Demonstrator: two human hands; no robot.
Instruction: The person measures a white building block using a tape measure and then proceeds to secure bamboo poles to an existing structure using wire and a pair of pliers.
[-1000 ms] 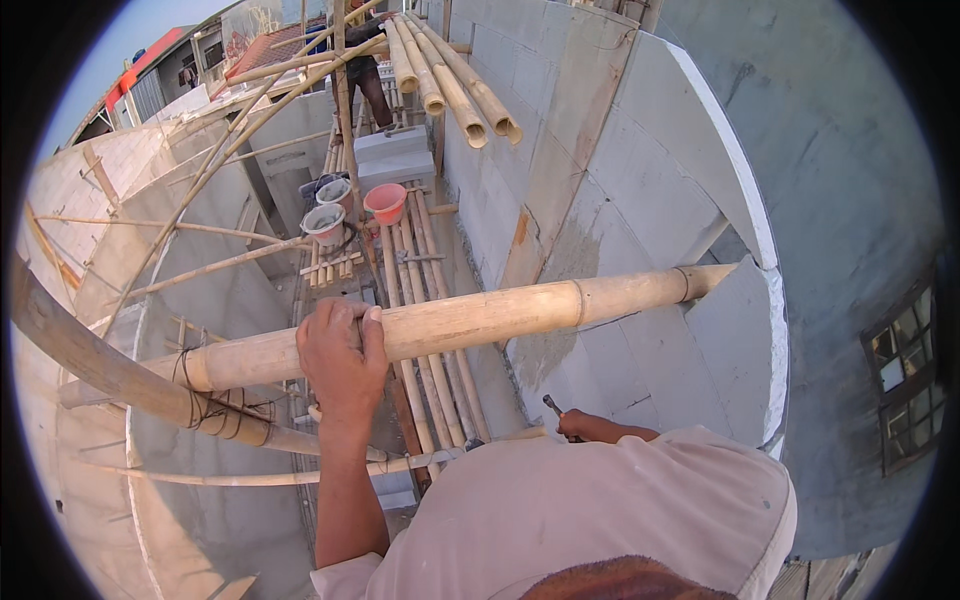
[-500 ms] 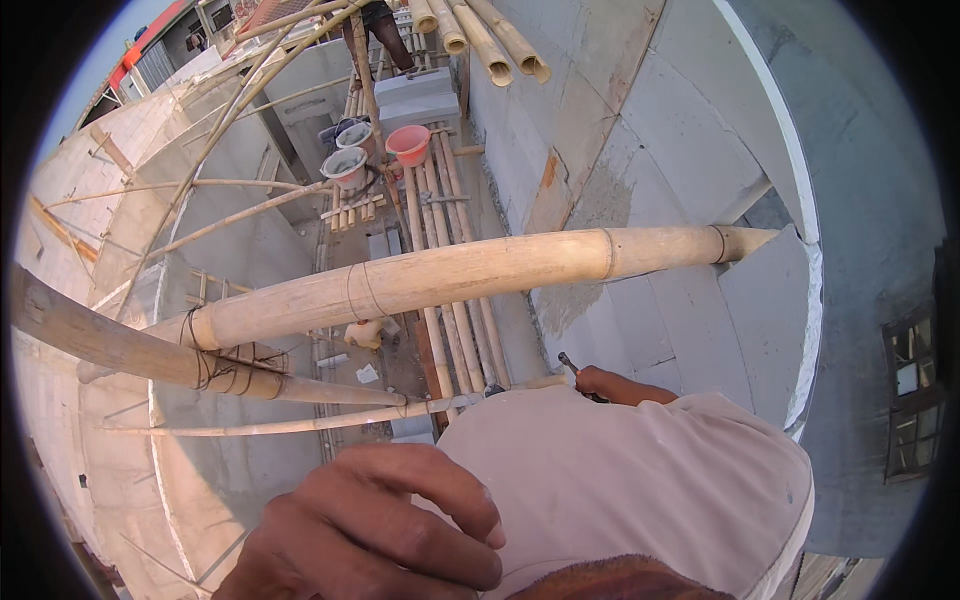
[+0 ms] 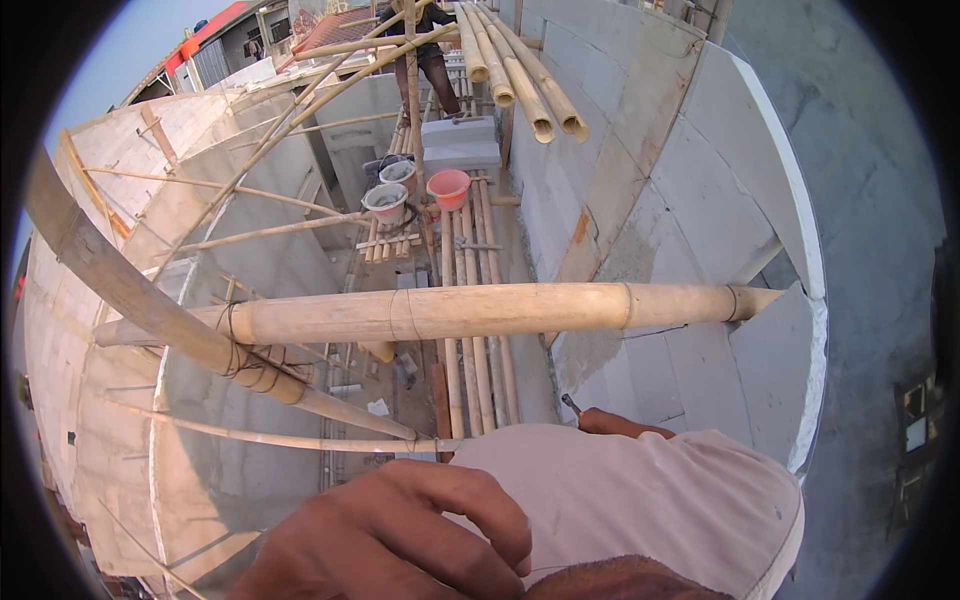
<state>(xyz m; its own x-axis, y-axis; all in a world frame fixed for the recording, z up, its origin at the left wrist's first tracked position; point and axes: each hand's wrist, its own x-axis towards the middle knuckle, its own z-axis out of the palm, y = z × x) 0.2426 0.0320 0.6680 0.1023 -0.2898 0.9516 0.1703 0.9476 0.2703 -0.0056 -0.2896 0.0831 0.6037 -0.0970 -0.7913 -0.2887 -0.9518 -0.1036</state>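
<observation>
At the bottom, close to me, my left hand has its back turned up and its fingers curled; the palm side is hidden. My right hand shows beyond the pale shirt, closed round a small hand tool with a dark metal end. Its exact kind cannot be made out. That hand is beside the grey block wall, below a patch of rough mortar. A thick bamboo pole runs across in front of me, over both hands.
A slanting bamboo pole is tied to the thick one at left. Below run several bamboo walkway poles. Farther off are a red basin, a bucket, pale blocks and a standing person. Cut bamboo ends jut overhead.
The view has tilted up and turned left, so the poles, basin and buckets appear lower and farther right. My left hand appears slightly right and lower; my right hand still grips the tool.
</observation>
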